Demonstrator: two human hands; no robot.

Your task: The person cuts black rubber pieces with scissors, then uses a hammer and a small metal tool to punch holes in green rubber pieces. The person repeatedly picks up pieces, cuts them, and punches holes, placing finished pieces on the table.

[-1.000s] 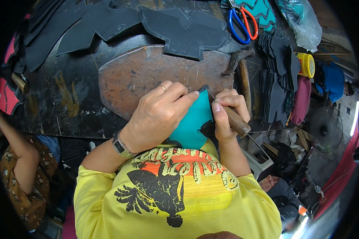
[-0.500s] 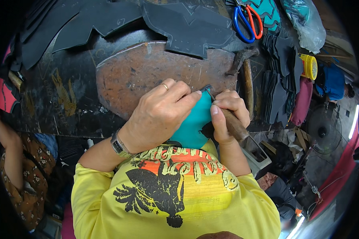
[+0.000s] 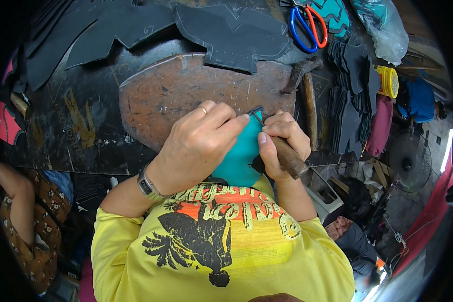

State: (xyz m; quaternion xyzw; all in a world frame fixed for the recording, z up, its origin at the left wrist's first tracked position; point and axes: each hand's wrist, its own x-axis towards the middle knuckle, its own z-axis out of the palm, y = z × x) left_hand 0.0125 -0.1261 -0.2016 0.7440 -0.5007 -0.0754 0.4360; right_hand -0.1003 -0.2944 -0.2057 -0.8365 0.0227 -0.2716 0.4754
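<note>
A turquoise sheet piece with a dark edge at its far tip lies against the front of the table, partly hidden by my hands. My left hand pinches its left side near the tip, thumb and fingertips pressed together. Closed around the wooden handle of an awl is my right hand. The awl's thin metal shaft slants far-left onto the dark tip of the piece. Beneath both hands is a worn brown board.
A hammer lies right of the board. Farther off are scissors with blue and orange handles. Black cut sheets cover the far side; stacked black pieces stand right, near a yellow tub. Someone's arm shows at left.
The awl and my right hand have shifted slightly left, and the shaft now crosses the dark tip of the turquoise piece. My left hand keeps its pinch, shifted slightly left in view.
</note>
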